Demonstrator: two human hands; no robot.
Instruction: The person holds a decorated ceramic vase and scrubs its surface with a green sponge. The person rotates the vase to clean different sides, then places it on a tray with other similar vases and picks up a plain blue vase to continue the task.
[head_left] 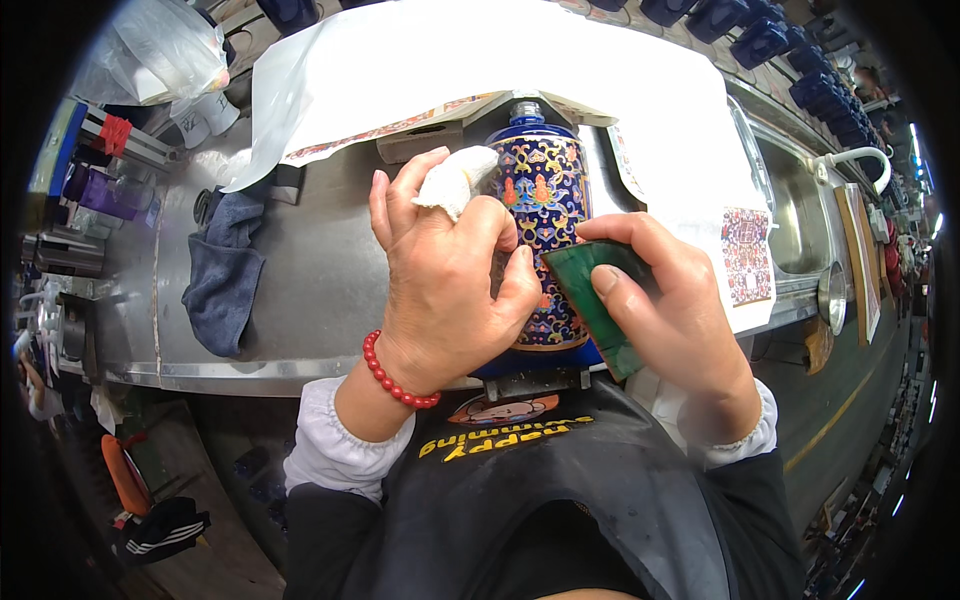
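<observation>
A dark blue bottle lies in front of me, its neck pointing away. A colourful floral decal with gold scrolls covers its side. My left hand, with a red bead bracelet, is at the bottle's left side. Its thumb and index finger are bent together in a pinch; what lies between them is hidden. White cloth is wrapped around another finger of that hand. My right hand grips a flat green scraper, whose edge is against the bottle's right side.
White paper sheets spread across the metal table. A printed decal sheet lies at right, near a sink. A blue-grey cloth lies at left. Dark blue bottles stand in rows at the far right.
</observation>
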